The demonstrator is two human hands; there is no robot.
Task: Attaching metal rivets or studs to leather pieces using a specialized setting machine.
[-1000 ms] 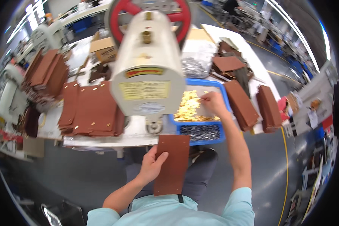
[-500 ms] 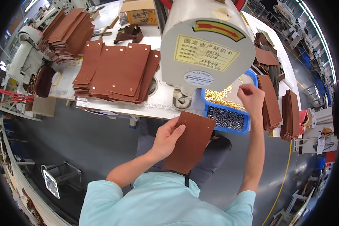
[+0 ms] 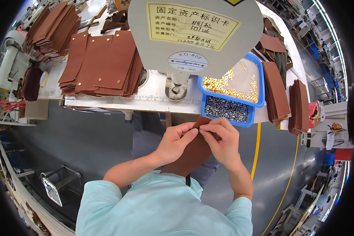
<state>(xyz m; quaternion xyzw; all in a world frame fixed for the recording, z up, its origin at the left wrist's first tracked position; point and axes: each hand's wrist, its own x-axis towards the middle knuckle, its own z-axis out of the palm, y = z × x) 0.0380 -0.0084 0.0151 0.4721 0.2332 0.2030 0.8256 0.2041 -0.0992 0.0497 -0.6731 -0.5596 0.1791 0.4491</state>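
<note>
A flat brown leather-like panel [image 3: 190, 159] hangs over my lap, with its top edge held up just in front of the table. My left hand [image 3: 174, 142] grips the panel's upper left side between thumb and fingers. Against the upper right part of the panel, my right hand [image 3: 223, 139] is pinched, thumb to forefinger. Whatever small piece sits between those fingertips is too hidden to name. Just beyond the hands are a blue tray [image 3: 260, 74] of small gold metal pieces and a lower blue tray [image 3: 246, 125] of dark metal pieces.
A white press machine [image 3: 200, 65] overhangs the table above a small metal die [image 3: 176, 90]. Left of it lie stacked brown panels with gold studs [image 3: 106, 63], with another stack [image 3: 53, 29] behind. More brown pieces [image 3: 277, 92] lie right of the trays.
My right hand has come from above the gold pieces down and left to the panel, meeting my left hand. The view has shifted closer to the press. My left hand still holds the panel.
</note>
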